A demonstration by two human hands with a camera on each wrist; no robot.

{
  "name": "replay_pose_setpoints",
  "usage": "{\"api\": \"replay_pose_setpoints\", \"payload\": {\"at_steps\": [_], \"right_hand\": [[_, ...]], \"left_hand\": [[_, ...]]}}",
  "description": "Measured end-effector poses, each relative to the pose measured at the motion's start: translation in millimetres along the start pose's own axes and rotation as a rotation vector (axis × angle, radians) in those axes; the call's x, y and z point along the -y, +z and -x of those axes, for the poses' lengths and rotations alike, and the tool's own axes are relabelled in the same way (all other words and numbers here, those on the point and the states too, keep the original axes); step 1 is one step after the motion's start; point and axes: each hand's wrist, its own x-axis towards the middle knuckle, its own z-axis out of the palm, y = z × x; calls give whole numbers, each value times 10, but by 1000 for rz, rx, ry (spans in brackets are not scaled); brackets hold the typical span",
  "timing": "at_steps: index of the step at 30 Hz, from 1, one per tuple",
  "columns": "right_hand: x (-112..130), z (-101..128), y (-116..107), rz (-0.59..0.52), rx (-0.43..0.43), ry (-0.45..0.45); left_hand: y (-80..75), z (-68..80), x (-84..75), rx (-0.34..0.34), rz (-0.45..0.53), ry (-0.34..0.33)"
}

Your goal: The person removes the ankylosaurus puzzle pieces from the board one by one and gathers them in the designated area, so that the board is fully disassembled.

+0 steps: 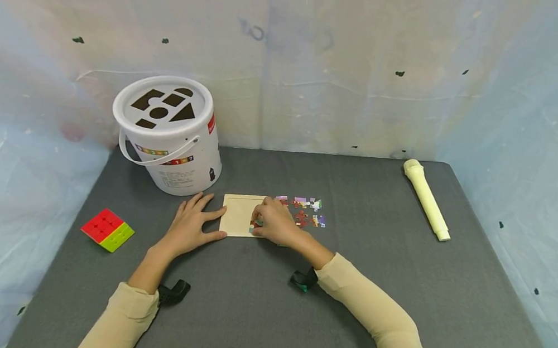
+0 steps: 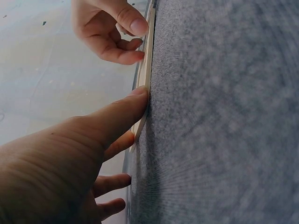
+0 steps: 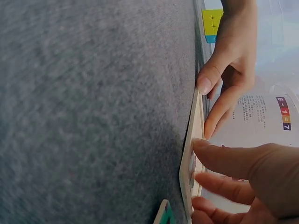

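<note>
A shallow wooden puzzle tray (image 1: pixel 237 215) lies flat on the table. My left hand (image 1: pixel 192 227) is spread at its left edge, with the thumb at the near corner and the index finger higher along the edge. Over the tray's right part, my right hand (image 1: pixel 276 222) curls its thumb and fingers around a colourful jigsaw piece (image 1: pixel 255 225) low over the tray. Most of that piece is hidden by the fingers. Several loose jigsaw pieces (image 1: pixel 302 218) lie to the right of the tray. Near the right wrist, another piece (image 3: pixel 165 215) shows a green face.
Behind the left hand stands a white lidded bucket (image 1: pixel 182 179) with shape cutouts and a handle. A red and yellow-green puzzle cube (image 1: pixel 108 230) sits at the left. On the far right lies a pale yellow baton-like stick (image 1: pixel 426 200). Plastic sheeting (image 1: pixel 326 100) surrounds the grey table.
</note>
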Motion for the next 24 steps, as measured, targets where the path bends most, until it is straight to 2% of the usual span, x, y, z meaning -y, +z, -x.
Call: {"api": "replay_pose_setpoints", "payload": {"at_steps": [9, 18, 21, 24], "right_hand": [[43, 13, -21, -2, -4, -39], [31, 25, 17, -21, -75, -55], [-3, 20, 45, -121, -115, -58], [-54, 36, 40, -317, -127, -69]], "left_hand": [[-6, 0, -10, 18, 0, -13], [-1, -1, -7, 8, -1, -8], [2, -1, -9, 2, 1, -4], [8, -7, -6, 2, 3, -7]]}}
